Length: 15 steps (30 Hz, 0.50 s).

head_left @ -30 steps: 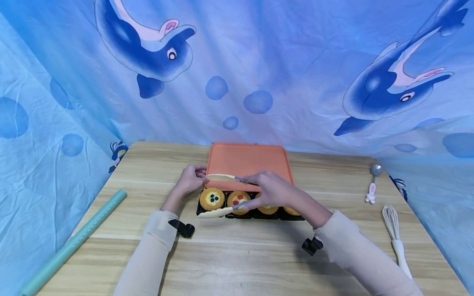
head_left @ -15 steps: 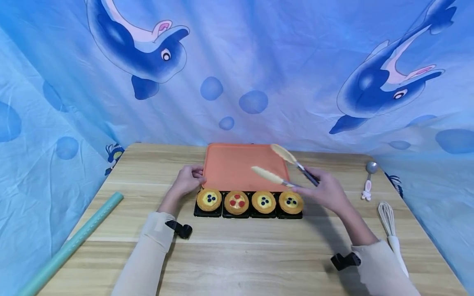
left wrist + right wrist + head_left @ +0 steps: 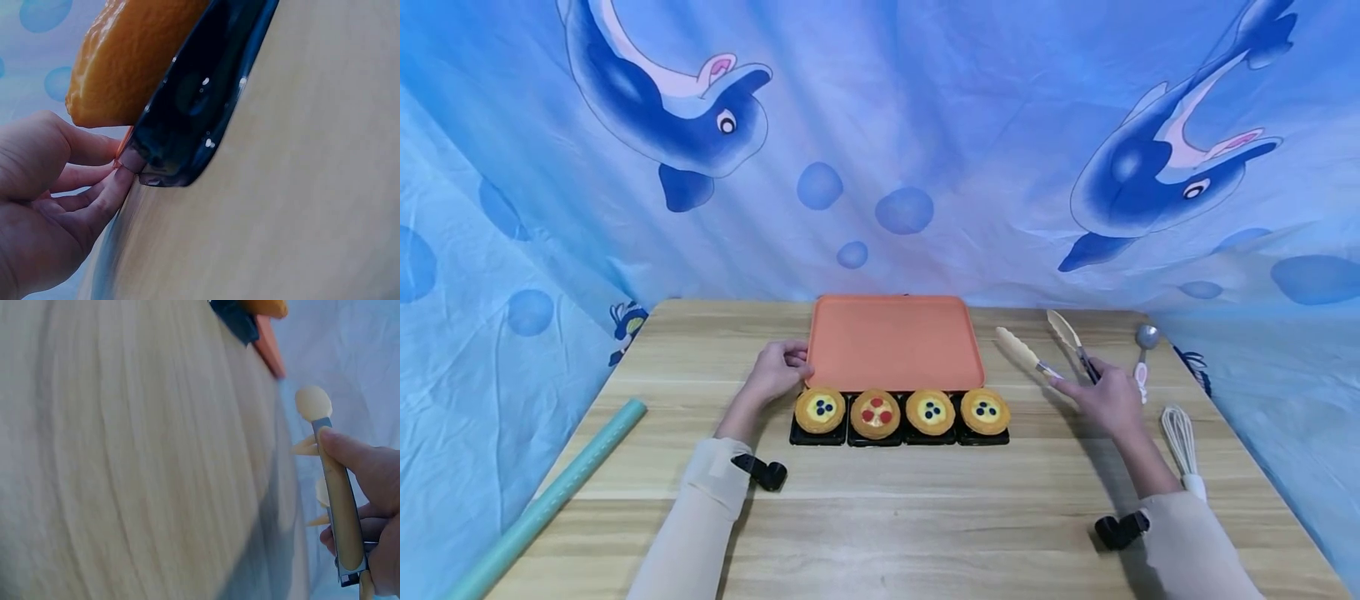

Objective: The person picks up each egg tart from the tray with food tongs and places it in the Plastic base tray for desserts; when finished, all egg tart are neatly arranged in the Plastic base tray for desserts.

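In the head view, my left hand [image 3: 777, 372] pinches the left edge of the orange tray [image 3: 895, 342] between thumb and fingers. My right hand [image 3: 1109, 402] holds a pair of tongs [image 3: 1078, 348] with cream tips, spread apart with nothing between them, right of the tray. Along the tray's front edge runs a row of tarts in black plastic holders [image 3: 817, 438]. One tart [image 3: 875, 414] has red toppings; the others, such as the leftmost tart [image 3: 820, 410], carry dark blue ones. The left wrist view shows the fingertips close beside a black holder [image 3: 194, 119].
A pale green tube [image 3: 550, 500] lies along the left side of the wooden table [image 3: 887, 525]. At the right are a spoon [image 3: 1147, 337] with a rabbit-shaped handle and a whisk [image 3: 1180, 437]. A blue dolphin-printed curtain [image 3: 1000, 150] hangs behind.
My right hand has moved the tongs rightward, from over the tarts to the table right of the tray. The tarts are uncovered from view. My left hand stays at the tray's edge.
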### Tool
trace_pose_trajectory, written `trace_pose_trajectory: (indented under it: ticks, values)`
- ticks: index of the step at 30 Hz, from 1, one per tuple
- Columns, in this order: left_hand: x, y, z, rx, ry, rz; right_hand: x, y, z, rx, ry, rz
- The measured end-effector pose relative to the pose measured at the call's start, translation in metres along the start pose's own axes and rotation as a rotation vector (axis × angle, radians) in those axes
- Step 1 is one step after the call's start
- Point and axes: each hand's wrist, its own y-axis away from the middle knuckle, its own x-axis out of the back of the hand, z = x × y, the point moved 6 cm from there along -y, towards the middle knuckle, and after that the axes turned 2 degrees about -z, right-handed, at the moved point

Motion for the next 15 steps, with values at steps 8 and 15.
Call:
trace_pose_trajectory:
  ticks: [8,15]
  values:
    - [0.000,0.002,-0.001,-0.010,-0.010,-0.004,-0.011,-0.003,0.013,-0.105,0.081,-0.071]
    - [0.003,0.002,0.000,-0.023,-0.020,0.000,-0.015,-0.002,0.015,-0.118,0.119,-0.109]
